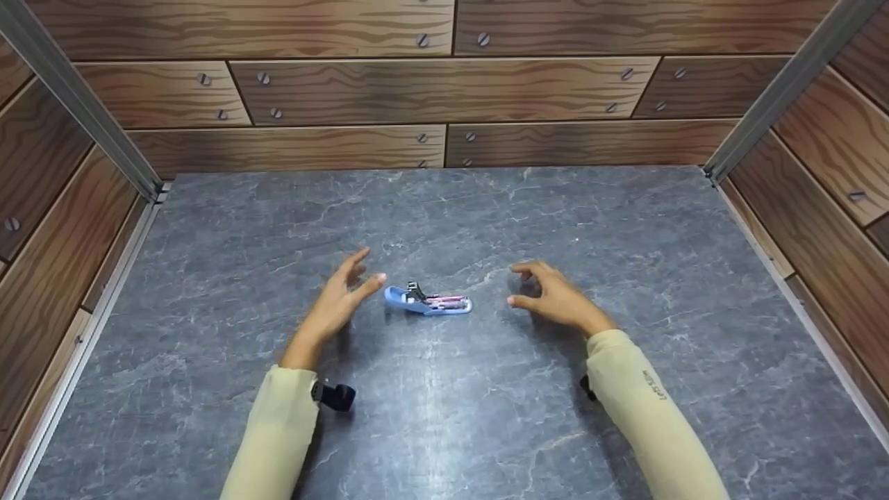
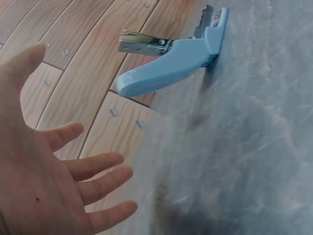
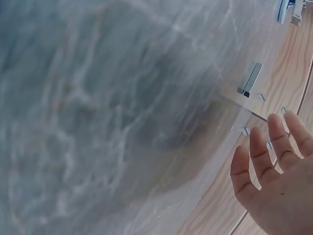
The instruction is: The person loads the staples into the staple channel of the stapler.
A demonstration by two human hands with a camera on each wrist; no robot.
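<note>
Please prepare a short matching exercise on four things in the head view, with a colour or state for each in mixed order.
Column one:
1. Stapler
2. Left hand
3. Tabletop
4. Back wall

Column two:
a. Grey with a marbled pattern
b. Fingers apart, holding nothing
c. Brown with a wood-grain pattern
d. Light blue body

Right pairs: 1-d, 2-b, 3-a, 4-c.

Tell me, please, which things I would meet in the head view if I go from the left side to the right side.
Left metal post → left hand → open blue stapler → right hand → right metal post.
</note>
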